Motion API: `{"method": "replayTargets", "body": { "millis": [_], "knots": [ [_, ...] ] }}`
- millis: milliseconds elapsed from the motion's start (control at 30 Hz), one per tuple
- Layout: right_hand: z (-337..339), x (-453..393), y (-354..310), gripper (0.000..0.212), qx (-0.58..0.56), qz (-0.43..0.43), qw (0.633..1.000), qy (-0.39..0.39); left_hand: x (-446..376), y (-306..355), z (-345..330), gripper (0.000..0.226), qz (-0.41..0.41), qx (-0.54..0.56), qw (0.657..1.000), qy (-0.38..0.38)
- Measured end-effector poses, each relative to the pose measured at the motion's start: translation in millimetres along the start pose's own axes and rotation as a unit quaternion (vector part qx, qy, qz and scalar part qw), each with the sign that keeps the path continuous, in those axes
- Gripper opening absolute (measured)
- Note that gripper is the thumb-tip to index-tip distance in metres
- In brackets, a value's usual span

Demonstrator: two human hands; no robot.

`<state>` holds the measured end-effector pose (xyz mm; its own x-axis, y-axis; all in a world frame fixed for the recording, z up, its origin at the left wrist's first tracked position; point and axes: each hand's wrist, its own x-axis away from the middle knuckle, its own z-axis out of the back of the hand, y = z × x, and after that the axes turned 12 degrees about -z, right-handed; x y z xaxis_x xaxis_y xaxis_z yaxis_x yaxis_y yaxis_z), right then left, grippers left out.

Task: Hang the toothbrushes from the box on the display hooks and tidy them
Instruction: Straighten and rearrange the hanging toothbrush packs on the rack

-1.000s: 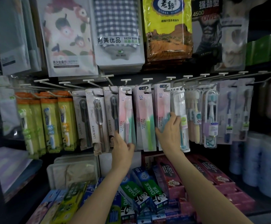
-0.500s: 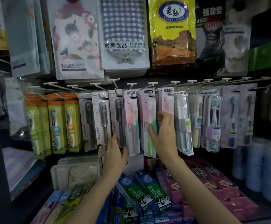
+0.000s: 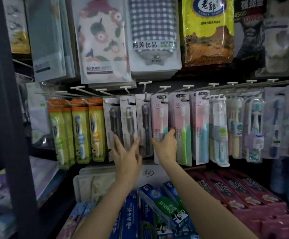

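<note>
Left hand (image 3: 125, 157) fingers spread, touching dark toothbrush packs (image 3: 129, 125); right hand (image 3: 166, 145) fingers straight, pressing pink pack (image 3: 159, 118) just right of them.

We have a single view, a wide-angle camera worn on the head, facing forward and tilted slightly down onto a shop wall, near enough that both forearms run in from the bottom edge. Our left hand (image 3: 126, 153) and right hand (image 3: 166, 145) sit at the centre of the frame against the hanging toothbrush packs (image 3: 180, 128), with the display hooks (image 3: 164, 87) just above them and the toothpaste boxes (image 3: 164, 207) below the wrists. The edges bend and blur, and a dark upright post (image 3: 7, 118) stands close on the far left.
</note>
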<state>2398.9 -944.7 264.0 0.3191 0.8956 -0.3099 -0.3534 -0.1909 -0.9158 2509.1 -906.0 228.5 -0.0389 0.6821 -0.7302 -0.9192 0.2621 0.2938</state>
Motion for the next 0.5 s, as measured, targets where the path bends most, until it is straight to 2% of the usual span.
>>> {"method": "replayTargets", "body": {
  "millis": [100,233,367,500],
  "knots": [
    [-10,-2,0,0.065,-0.010,-0.017,0.999,0.044,-8,-3,-5,0.057,-0.026,0.015,0.999,-0.023],
    [-17,-6,-1,0.076,-0.028,-0.038,0.996,0.073,-11,-3,-9,0.058,-0.048,0.037,0.998,-0.037],
    [-18,-8,0,0.085,-0.023,-0.040,0.995,0.092,-10,-9,-10,0.058,-0.071,0.054,0.996,0.002],
    [-18,-15,0,0.083,-0.008,-0.057,0.993,0.106,-8,-16,-7,0.052,-0.088,0.053,0.995,0.016]
  ]
}}
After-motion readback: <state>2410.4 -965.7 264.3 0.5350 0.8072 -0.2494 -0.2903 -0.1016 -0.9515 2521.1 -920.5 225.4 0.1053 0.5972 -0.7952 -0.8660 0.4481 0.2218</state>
